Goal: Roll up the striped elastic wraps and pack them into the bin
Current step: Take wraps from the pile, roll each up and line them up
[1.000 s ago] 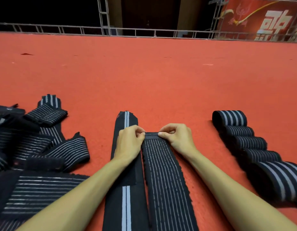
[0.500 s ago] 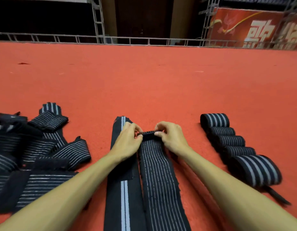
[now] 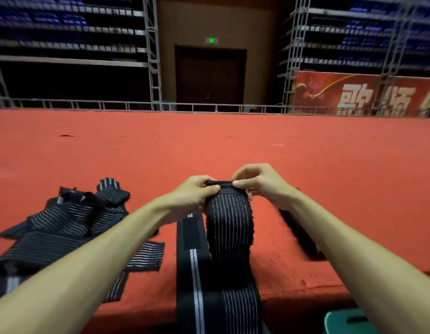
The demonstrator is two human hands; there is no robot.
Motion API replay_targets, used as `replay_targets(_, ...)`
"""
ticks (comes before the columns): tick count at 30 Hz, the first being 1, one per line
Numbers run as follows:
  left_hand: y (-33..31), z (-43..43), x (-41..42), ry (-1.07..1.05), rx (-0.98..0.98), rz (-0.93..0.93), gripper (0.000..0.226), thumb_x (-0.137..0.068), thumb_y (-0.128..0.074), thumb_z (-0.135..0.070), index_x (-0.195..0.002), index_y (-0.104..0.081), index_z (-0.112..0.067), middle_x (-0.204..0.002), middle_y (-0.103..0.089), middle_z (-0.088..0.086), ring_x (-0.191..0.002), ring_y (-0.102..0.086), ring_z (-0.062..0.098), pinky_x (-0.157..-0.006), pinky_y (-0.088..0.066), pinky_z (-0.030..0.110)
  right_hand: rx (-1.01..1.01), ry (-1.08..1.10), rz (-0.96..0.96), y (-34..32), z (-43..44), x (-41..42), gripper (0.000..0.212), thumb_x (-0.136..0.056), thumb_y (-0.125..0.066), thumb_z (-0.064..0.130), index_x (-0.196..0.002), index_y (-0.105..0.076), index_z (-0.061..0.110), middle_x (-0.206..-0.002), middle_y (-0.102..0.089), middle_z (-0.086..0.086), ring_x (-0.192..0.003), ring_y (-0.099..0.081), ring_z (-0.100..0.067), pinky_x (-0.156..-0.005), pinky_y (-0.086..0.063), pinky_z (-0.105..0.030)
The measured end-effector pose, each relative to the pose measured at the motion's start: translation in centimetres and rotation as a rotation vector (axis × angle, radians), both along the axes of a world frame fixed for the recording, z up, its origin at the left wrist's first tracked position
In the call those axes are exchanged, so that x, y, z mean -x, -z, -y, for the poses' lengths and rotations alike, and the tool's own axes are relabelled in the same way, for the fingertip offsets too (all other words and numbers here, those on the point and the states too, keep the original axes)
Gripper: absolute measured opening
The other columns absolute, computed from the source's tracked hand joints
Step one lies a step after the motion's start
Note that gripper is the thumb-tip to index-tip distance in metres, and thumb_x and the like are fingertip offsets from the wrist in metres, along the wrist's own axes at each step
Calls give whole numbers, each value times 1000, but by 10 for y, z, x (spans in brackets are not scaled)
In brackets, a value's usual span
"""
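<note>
- Pinches the far end of the striped wrap (image 3: 229,225) from both sides: left hand (image 3: 197,191) at its left edge, right hand (image 3: 262,182) at its right edge.
- Closes each grip with curled fingers and thumb on a small tight roll (image 3: 220,183), lifted just off the red tabletop (image 3: 233,145).
- Runs far to near along its long axis, from the roll down to the near edge of the tabletop and over it.
- Sets the roll's own axis left to right, bridging the two grips, with neither hand nearer than the other.
- Calls, most likely, for winding toward the near side along that long strip, both edges turned evenly to avoid a skewed coil.
- Lies parallel and just left: a flat wrap with a white centre stripe (image 3: 193,261).
- Leaves a heap of loose wraps (image 3: 64,220) at the left, well apart from the hands.
- Hides dark shapes (image 3: 300,232) behind the right forearm, too blurred to tell.
- Shows a teal container (image 3: 346,321) at near right, below the tabletop edge, possibly the bin.
</note>
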State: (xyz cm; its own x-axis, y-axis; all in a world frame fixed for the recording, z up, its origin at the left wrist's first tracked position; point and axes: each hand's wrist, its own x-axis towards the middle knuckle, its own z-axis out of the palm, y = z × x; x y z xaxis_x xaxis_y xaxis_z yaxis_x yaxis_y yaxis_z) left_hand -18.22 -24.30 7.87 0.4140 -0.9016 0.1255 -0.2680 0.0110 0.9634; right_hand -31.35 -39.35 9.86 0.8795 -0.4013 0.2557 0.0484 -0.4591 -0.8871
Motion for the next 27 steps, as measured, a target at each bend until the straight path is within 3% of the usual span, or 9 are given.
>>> replay_targets(2, -20, -15, 3, 114, 18, -177, 12, -94, -57, -14, -100, -63, -5, -88, -60, 10, -72, -55, 13, -57, -50, 22, -144, -98, 23, -18, -13, 12, 6, -80, -70, 3, -80, -67, 9, -71, -55, -9, -61, -47, -18, -51, -40, -24)
replay_targets(4, -37, -28, 0, 215, 36, -275, 35, -83, -71, -26, -110, -66, -4, -100, -56, 13, -79, -53, 13, -62, -50, 19, -272, -214, 84, -35, -24, 19, 7, -77, -71, 12, -83, -67, 11, -75, -56, -7, -64, -51, -17, -58, -40, -26)
replay_targets(6, -44, -35, -6, 263, 65, -360, 53, -72, -81, -33, -116, -66, -9, -98, -53, 11, -72, -54, 9, -59, -51, 16, -330, -272, 144, -45, -32, 20, 10, -83, -67, 16, -89, -64, 8, -71, -56, -4, -57, -51, -11, -53, -41, -21)
replay_targets(8, -39, -34, -7, 212, 87, -390, 47, -77, -78, -31, -117, -66, -9, -94, -56, 9, -67, -55, 9, -55, -51, 15, -313, -224, 140, -43, -35, 13, 12, -90, -61, 19, -91, -61, 7, -68, -54, -2, -52, -48, -10, -46, -39, -18)
replay_targets(12, -1, -17, -3, -101, 118, -186, 10, -97, -52, -14, -99, -62, -14, -83, -63, 2, -61, -59, 8, -47, -45, 20, -176, 26, 6, -7, -27, -19, 27, -95, -58, 33, -84, -57, 8, -64, -42, -6, -45, -39, -13, -40, -33, -22)
replay_targets(18, 50, 22, -37, -277, 219, 252, 11, -96, -51, -6, -97, -60, -13, -85, -60, -11, -77, -54, -5, -71, -41, 10, -172, 179, -62, 49, -4, -59, 47, -96, -49, 48, -80, -63, 6, -53, -43, -6, -39, -39, -15, -40, -33, -23)
replay_targets(20, 66, 37, -49, -303, 237, 272, 13, -94, -53, -4, -97, -61, -14, -87, -62, -11, -77, -55, -9, -75, -40, 10, -175, 206, -62, 65, 6, -74, 47, -96, -49, 48, -79, -64, 6, -54, -44, -8, -40, -40, -15, -39, -33, -23)
replay_targets(24, 101, 63, -71, -344, 256, 210, 18, -91, -58, -4, -97, -65, -19, -98, -67, -6, -94, -61, 8, -88, -44, 19, -307, 232, -3, 102, 25, -99, 37, -95, -55, 39, -81, -63, 6, -65, -48, -12, -52, -41, -18, -43, -29, -22)
replay_targets(27, 129, 74, -78, -380, 279, 100, 22, -90, -60, -3, -95, -66, -23, -99, -69, -10, -95, -63, 4, -90, -46, 19, -386, 257, 26, 134, 36, -112, 32, -94, -59, 32, -70, -64, 12, -65, -53, -8, -57, -46, -17, -50, -33, -23)
